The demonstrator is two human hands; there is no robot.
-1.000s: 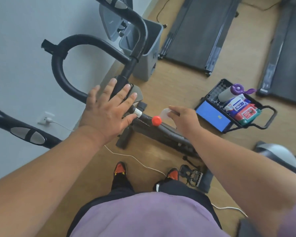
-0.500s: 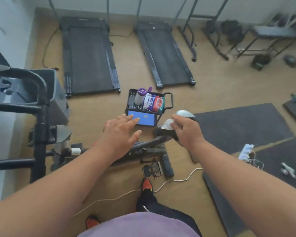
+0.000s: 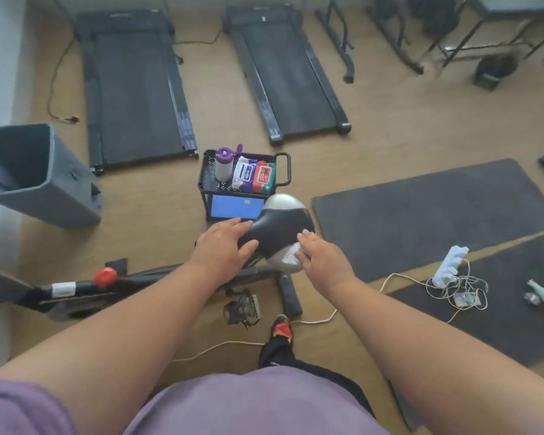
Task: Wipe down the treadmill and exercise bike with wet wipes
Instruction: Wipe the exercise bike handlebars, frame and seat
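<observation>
Tan flooring spreads across a home-gym room, with dark mats on the right and equipment along the far wall. Near the middle, the right hand [image 3: 322,262] presses a white wet wipe [image 3: 290,256] against the near right side of the exercise bike's saddle [image 3: 278,227], fingers flattened over the wipe rather than curled round it. The left hand [image 3: 225,246] lies spread and relaxed on the saddle's left side, steadying it, holding nothing. The two hands sit apart, one on each flank of the seat.

Below them, the bike frame [image 3: 76,290] with its red knob [image 3: 105,276] runs off to the left. Just beyond the saddle stands a small black cart [image 3: 283,171] carrying packs of wipes [image 3: 255,175]. Farther off lie two treadmills [image 3: 132,86], untouched for now, and a grey bin [image 3: 35,174] stands at the left.

The step in hand looks like wiping the seat; the next move probably calls for sweeping the wipe across the top while the left hand braces.

Compared with a second ago, the view has swung from the handlebars to the saddle, and the left hand has left the handlebar stem for the seat.
</observation>
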